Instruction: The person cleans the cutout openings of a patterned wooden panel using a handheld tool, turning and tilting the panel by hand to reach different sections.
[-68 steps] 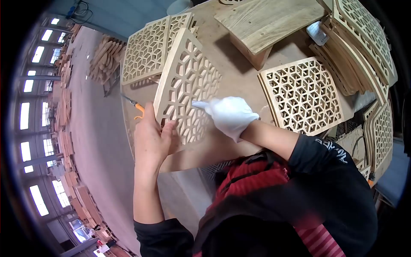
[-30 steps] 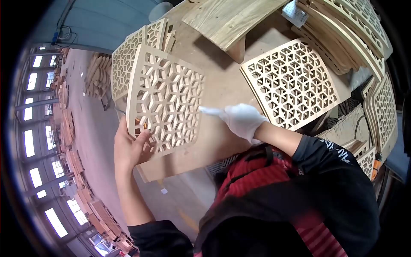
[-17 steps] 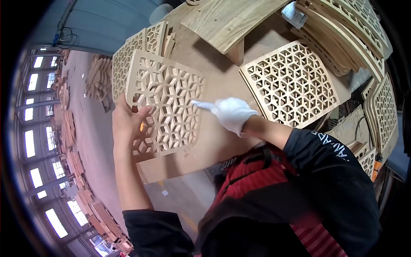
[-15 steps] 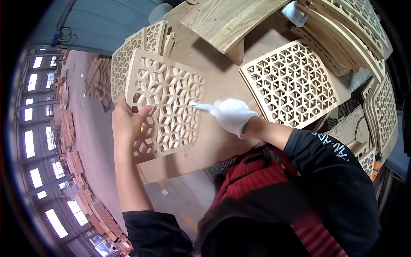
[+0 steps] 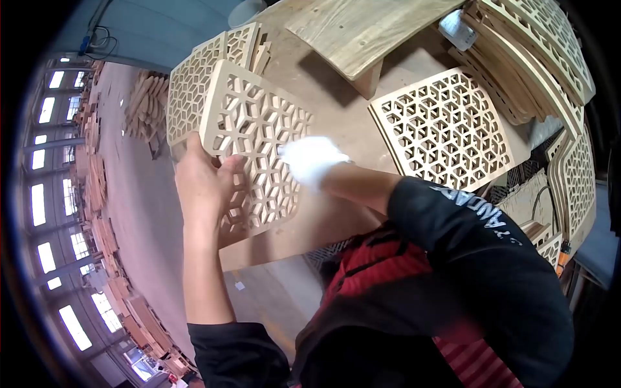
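Left hand [image 5: 206, 184] gripping tilted lattice panel [image 5: 259, 143], near-left corner of table [image 5: 346, 123]. Gloved right hand [image 5: 314, 158] blurry by panel, can't tell grip tbh. Lattice stack [image 5: 446, 129] nearer right edge.

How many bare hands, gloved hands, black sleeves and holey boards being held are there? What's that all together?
Bare left hand: 1
Gloved right hand: 1
Black sleeves: 2
Held holey board: 1
Total: 5
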{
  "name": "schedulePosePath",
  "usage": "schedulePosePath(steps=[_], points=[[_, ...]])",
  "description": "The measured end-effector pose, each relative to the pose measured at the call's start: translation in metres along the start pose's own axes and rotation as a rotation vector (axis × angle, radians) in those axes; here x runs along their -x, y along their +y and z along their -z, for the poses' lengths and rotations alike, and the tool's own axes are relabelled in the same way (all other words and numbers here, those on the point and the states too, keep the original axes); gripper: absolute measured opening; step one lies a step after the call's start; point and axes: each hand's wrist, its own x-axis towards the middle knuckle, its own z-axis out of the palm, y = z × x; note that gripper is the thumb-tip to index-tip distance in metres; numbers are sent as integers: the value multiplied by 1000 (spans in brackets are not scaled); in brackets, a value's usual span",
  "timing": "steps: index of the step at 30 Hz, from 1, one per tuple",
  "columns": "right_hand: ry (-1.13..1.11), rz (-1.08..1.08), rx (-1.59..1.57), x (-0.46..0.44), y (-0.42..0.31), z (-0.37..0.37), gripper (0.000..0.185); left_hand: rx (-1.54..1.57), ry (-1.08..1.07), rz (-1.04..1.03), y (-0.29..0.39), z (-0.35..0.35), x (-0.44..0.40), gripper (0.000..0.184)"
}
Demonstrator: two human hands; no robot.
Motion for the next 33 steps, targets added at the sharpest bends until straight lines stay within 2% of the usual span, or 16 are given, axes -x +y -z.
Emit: schedulePosePath(steps=[2, 4, 6, 7, 10, 11, 13, 15, 18, 21, 24, 26, 27, 30, 32, 33], points=[[-34, 38, -31, 35, 5, 25, 57, -12, 10, -9, -1, 0, -2, 35], [72, 50, -13, 36, 9, 14, 53, 8, 7, -20, 4, 2, 1, 35], [-8, 33, 31, 14, 3, 13, 42, -20, -4, -20, 7, 2, 3, 34], [-105, -7, 91, -6, -2, 11, 31, -11, 4, -35, 5, 0, 3, 34], [-53, -9, 61, -8, -1, 2, 27, -7, 24, -37, 3, 1, 3, 34], [115, 65, 1, -1, 11, -12, 30, -5, 23, -35, 4, 2, 4, 33], [63, -7, 25, 25, 17, -2, 32, 2, 29, -36, 4, 0, 2, 33], [218, 80, -24, 34, 19, -6, 31, 23, 1, -7, 6, 2, 1, 34], [-48, 47, 90, -9, 5, 0, 25, 12, 27, -66, -2, -2, -3, 35], [28, 93, 89, -9, 6, -12, 22, -55, 2, -2, 5, 2, -2, 36], [101, -29, -62, 49, 17, 3, 28, 49, 64, -105, -13, -5, -8, 37], [-215, -132, 35, 83, 36, -5, 28, 31, 9, 20, -14, -2, -14, 39], [-249, -124, -14, 100, 51, -14, 26, 95, -29, 60, -7, 3, -12, 41], [-238, -236, -210, 113, 61, -15, 33, 41, -1, 12, -28, -2, -24, 41], [-88, -319, -354, 109, 65, -26, 36, 88, -33, -6, -38, -2, -30, 43], [-91, -223, -298, 110, 66, -21, 39, 128, -47, -27, -42, -2, -33, 44]])
